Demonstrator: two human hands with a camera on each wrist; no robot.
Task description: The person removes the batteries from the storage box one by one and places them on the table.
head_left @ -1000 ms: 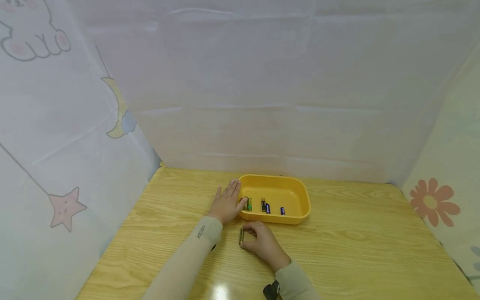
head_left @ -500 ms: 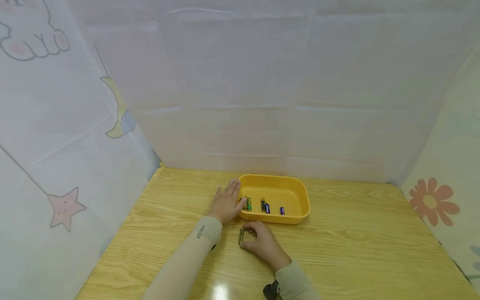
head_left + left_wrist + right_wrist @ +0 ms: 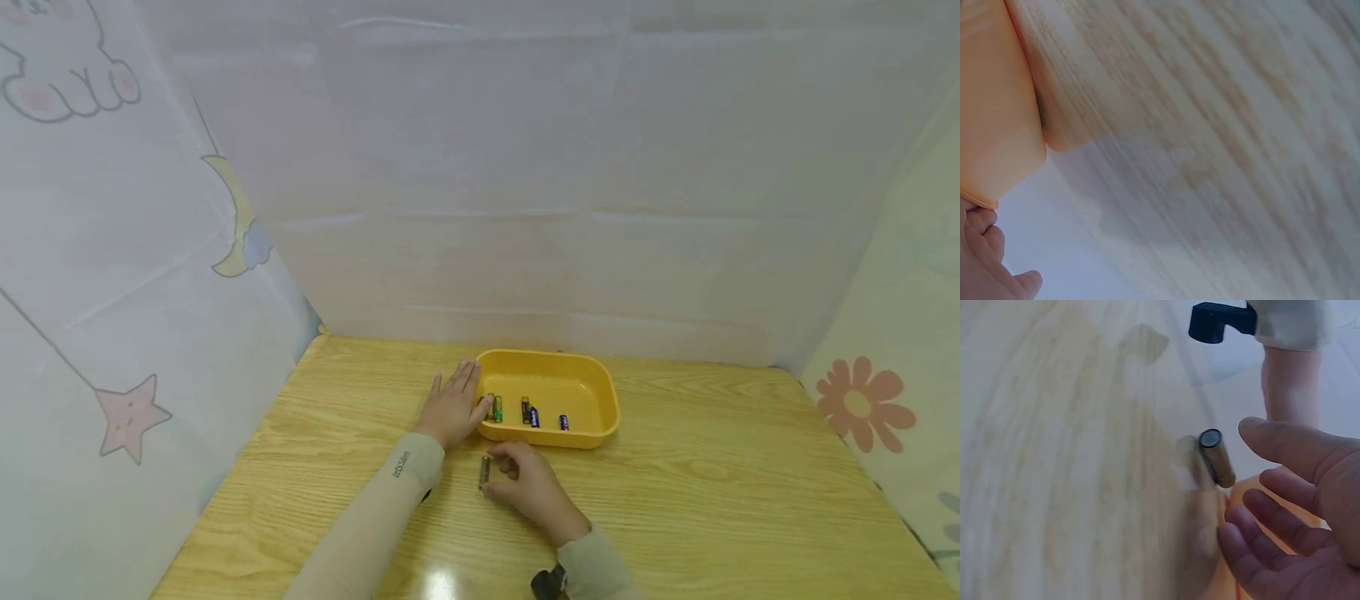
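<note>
My left hand (image 3: 450, 408) rests on the left rim of a yellow plastic tray (image 3: 596, 432), fingers straight and thumb reaching over the inside. In the left wrist view, several fingers (image 3: 991, 244) lie at the tray's rim. Just in front of the tray, a gold and dark battery (image 3: 484, 472) lies on the table, its far end towards the tray. My right hand (image 3: 532, 487) is beside it, thumb and fingers spread around its two ends. In the right wrist view a gap separates the battery (image 3: 1218, 459) from the thumb and fingertips.
Several batteries lie inside the tray: a green one (image 3: 498, 409), a black one (image 3: 526, 409) and blue ones (image 3: 564, 422) among them. The wooden table (image 3: 712, 483) meets pale cloth walls (image 3: 480, 167) at the back and sides. A black wrist camera (image 3: 547, 583) sits at the right sleeve.
The right hand has let go of the battery, its thumb and fingers moving slightly right, away from it. The left hand stays on the tray.
</note>
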